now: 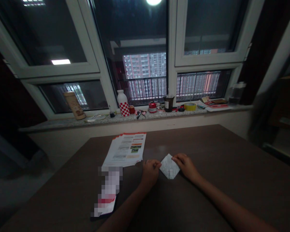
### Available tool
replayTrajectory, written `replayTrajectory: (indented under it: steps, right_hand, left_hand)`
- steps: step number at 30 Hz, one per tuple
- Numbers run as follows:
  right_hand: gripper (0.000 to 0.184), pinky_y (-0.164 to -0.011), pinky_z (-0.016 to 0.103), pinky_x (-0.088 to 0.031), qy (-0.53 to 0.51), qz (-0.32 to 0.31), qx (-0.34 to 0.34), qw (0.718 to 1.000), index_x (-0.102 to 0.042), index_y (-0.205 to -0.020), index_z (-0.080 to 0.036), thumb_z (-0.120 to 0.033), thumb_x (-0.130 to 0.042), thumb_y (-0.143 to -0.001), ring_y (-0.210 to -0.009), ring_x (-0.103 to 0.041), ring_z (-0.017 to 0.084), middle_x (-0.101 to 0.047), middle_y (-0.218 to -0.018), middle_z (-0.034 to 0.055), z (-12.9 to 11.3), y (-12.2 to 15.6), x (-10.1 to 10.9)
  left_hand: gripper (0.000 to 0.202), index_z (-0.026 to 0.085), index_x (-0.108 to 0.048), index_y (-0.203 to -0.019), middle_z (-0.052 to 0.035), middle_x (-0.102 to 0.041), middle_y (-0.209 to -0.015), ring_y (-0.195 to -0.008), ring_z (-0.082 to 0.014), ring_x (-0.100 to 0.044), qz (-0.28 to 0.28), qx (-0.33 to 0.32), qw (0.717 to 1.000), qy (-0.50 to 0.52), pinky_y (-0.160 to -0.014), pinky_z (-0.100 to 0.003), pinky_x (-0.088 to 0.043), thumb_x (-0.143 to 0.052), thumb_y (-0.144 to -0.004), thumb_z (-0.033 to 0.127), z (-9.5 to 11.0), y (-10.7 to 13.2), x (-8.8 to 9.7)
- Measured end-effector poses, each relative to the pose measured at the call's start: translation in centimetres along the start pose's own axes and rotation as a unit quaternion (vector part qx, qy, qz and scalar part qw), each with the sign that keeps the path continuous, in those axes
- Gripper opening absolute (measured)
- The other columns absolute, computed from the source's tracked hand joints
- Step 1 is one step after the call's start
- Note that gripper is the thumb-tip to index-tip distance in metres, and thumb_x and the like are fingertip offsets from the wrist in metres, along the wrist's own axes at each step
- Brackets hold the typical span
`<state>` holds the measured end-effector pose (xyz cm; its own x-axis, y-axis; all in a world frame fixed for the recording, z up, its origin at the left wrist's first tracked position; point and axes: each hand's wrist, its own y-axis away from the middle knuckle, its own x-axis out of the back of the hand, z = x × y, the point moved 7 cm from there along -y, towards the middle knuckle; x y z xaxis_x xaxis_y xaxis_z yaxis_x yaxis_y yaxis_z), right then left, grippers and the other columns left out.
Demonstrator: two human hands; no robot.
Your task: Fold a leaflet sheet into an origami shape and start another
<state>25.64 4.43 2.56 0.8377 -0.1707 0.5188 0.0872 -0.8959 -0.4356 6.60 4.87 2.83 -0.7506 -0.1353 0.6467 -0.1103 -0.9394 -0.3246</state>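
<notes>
A: Where's the folded paper diamond (169,166)?
B: On the tabletop (232,161), between both hands.
A: Fingers?
B: Closed narrow: the left hand (149,174) and right hand (186,167) pinch its side corners, fingertips partly hidden.
A: What's hard to make out?
B: A pixelated object (108,191) left of the left hand, below a leaflet stack (124,149). The tabletop runs well past the right hand.
</notes>
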Motion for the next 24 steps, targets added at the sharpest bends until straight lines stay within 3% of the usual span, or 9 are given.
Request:
replayTrajectory:
  steps: [5, 8, 16, 24]
  right_hand:
    - [0.027, -0.074, 0.031, -0.043, -0.018, -0.020, -0.006, 1.000, -0.062, -0.091, -0.020, -0.044, -0.048, -0.091, -0.080, -0.059, 0.020, -0.066, -0.085, 0.0041, 0.7, 0.0, -0.2]
    - [0.024, -0.081, 0.034, -0.043, 0.038, -0.028, 0.002, 0.999, -0.057, -0.104, -0.021, -0.040, -0.048, -0.092, -0.084, -0.058, 0.020, -0.065, -0.093, 0.0043, 0.8, 0.2, -0.2]
    - [0.017, -0.097, 0.043, -0.034, 0.190, -0.078, 0.052, 0.977, -0.060, -0.103, -0.027, -0.032, -0.047, -0.094, -0.100, -0.053, 0.022, -0.064, -0.097, 0.0031, -0.2, 0.9, -1.2]
    - [0.014, -0.097, 0.041, -0.035, 0.232, -0.078, 0.081, 0.966, -0.065, -0.101, -0.026, -0.029, -0.055, -0.091, -0.101, -0.051, 0.023, -0.059, -0.101, 0.0053, -0.5, 1.2, -1.5]
  left_hand:
    - [0.010, 0.020, -0.067, -0.075, -0.0025, -0.070, -0.081, -0.087, -0.0231, -0.061, 0.018, 0.000, 1.000, -0.022, -0.101, -0.050, -0.027, -0.059, -0.080, 0.022, 0.1, 0.3, 0.6]
    - [0.011, 0.021, -0.067, -0.081, -0.0021, -0.069, -0.084, -0.093, -0.0242, -0.059, 0.038, -0.022, 0.996, -0.075, -0.104, -0.053, -0.021, -0.057, -0.084, 0.023, 0.4, 0.6, 0.9]
    - [0.020, 0.022, -0.066, -0.105, -0.0054, -0.065, -0.097, -0.099, -0.0246, -0.053, 0.014, -0.079, 0.976, -0.201, -0.094, -0.041, -0.036, -0.055, -0.089, 0.024, 0.9, 1.2, 0.1]
    - [0.018, 0.025, -0.071, -0.097, -0.0030, -0.065, -0.107, -0.111, -0.0250, -0.049, -0.042, -0.119, 0.966, -0.225, -0.098, -0.041, -0.037, -0.055, -0.090, 0.026, 1.2, 0.9, -0.8]
